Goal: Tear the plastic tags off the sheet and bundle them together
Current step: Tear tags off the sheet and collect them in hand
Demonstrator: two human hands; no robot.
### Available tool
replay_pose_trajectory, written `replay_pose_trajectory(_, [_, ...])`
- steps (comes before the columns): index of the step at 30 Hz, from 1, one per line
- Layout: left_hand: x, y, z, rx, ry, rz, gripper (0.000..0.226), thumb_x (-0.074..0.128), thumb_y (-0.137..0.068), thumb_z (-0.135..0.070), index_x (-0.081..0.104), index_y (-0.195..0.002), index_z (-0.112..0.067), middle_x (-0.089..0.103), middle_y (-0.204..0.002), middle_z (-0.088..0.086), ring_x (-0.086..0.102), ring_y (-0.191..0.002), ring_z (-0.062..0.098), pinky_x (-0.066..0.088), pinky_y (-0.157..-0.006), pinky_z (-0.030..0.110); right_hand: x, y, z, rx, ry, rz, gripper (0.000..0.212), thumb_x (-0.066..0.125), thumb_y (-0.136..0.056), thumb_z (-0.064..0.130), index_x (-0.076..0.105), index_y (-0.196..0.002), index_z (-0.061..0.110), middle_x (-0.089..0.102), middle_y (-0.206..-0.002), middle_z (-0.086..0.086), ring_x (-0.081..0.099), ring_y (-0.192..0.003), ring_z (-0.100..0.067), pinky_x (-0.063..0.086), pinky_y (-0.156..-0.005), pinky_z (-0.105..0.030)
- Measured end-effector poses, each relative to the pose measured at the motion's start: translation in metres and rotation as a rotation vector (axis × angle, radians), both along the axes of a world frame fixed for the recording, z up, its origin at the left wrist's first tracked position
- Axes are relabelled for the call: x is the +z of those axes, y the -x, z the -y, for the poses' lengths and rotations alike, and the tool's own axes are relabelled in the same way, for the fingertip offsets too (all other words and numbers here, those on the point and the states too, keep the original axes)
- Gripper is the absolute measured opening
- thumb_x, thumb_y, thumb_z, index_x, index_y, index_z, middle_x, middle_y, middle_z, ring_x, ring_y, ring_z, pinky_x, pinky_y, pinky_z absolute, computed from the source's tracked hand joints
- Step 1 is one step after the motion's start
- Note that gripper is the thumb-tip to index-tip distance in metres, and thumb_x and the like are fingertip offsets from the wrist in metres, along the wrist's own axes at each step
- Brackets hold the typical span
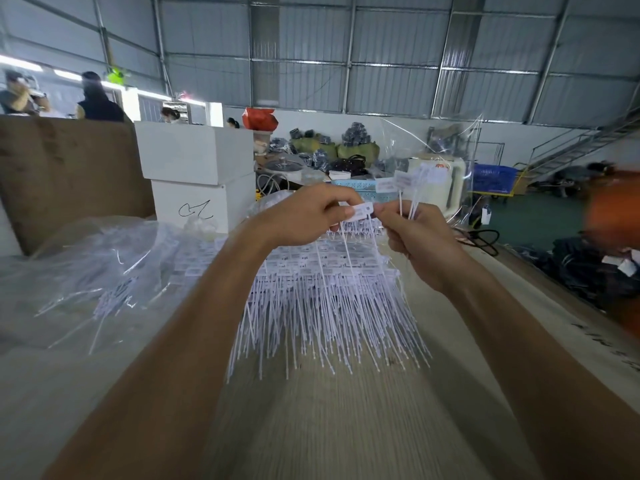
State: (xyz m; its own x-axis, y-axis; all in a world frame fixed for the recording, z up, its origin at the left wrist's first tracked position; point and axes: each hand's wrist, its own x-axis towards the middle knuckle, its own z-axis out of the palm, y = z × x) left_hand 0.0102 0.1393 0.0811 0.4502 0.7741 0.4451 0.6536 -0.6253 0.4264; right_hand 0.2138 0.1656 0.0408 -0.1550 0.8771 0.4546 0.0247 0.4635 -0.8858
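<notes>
Hands raised over the table [311, 427]: left hand [304, 216] and right hand [415, 237] both pinch one tag [360, 212] between them. Right also grips a bundle [408, 183] of torn tags, stems up. Sheet [325, 292] of tags hangs just below, tails fanned over the tabletop.

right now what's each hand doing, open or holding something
Left hand: fingers pinch the white tag at the top of the sheet.
Right hand: pinches the same tag's other end, with a bundle of torn-off tags in its grip.
</notes>
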Motion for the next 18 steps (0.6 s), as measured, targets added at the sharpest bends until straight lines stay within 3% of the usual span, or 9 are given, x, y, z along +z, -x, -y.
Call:
replay_pose_trajectory(5, [-0.002, 0.002, -0.001, -0.004, 0.058, 0.066, 0.013, 0.061, -0.100, -0.023, 0.060, -0.111, -0.015, 0.069, -0.079, 0.002, 0.067, -0.081, 0.026, 0.053, -0.075, 0.037, -0.002, 0.002, 0.003, 0.077, -0.033, 0.048, 0.036, 0.069, -0.096, 0.032, 0.064, -0.091, -0.003, 0.030, -0.058, 0.005, 0.021, -0.053, -0.013, 0.020, -0.049, -0.027])
replay_pose_trajectory(9, [-0.002, 0.002, 0.001, -0.058, 0.040, 0.117, 0.018, 0.069, -0.094, -0.023, 0.061, -0.101, -0.009, 0.074, -0.078, 0.003, 0.069, -0.071, 0.014, 0.054, -0.066, 0.028, -0.002, -0.001, 0.002, 0.088, -0.064, 0.110, 0.031, 0.077, -0.084, 0.042, 0.074, -0.095, 0.013, 0.033, -0.056, 0.008, 0.022, -0.051, -0.012, 0.017, -0.049, -0.030])
replay_pose_trajectory(12, [0.000, 0.003, 0.003, -0.119, 0.057, 0.149, 0.021, 0.072, -0.091, -0.023, 0.063, -0.100, -0.006, 0.076, -0.079, 0.005, 0.071, -0.076, 0.026, 0.054, -0.068, 0.040, -0.003, -0.006, 0.002, 0.204, -0.045, 0.155, 0.014, 0.076, -0.089, 0.035, 0.071, -0.084, 0.023, 0.031, -0.059, 0.006, 0.021, -0.050, -0.012, 0.020, -0.046, -0.025])
replay_pose_trajectory(15, [0.001, 0.006, 0.004, -0.163, 0.084, 0.140, 0.028, 0.074, -0.085, -0.031, 0.066, -0.098, -0.006, 0.077, -0.079, 0.006, 0.072, -0.077, 0.030, 0.056, -0.070, 0.042, -0.008, -0.006, 0.000, 0.231, -0.028, 0.171, 0.030, 0.077, -0.090, 0.032, 0.061, -0.085, 0.008, 0.030, -0.058, 0.006, 0.021, -0.050, -0.012, 0.022, -0.045, -0.024])
replay_pose_trajectory(16, [0.000, 0.008, 0.003, -0.167, 0.084, 0.138, 0.024, 0.074, -0.087, -0.028, 0.068, -0.097, -0.007, 0.077, -0.078, 0.005, 0.072, -0.074, 0.024, 0.056, -0.066, 0.037, -0.009, -0.006, 0.000, 0.235, -0.026, 0.153, 0.028, 0.078, -0.089, 0.030, 0.064, -0.086, 0.007, 0.032, -0.057, 0.008, 0.022, -0.049, -0.011, 0.023, -0.044, -0.023])
replay_pose_trajectory(18, [-0.001, 0.011, 0.000, -0.163, 0.079, 0.141, 0.015, 0.073, -0.090, -0.022, 0.070, -0.095, -0.009, 0.077, -0.077, 0.004, 0.071, -0.068, 0.017, 0.055, -0.061, 0.032, -0.008, -0.007, 0.001, 0.275, -0.016, 0.132, 0.008, 0.078, -0.087, 0.029, 0.074, -0.087, 0.022, 0.036, -0.056, 0.010, 0.025, -0.048, -0.009, 0.024, -0.044, -0.023])
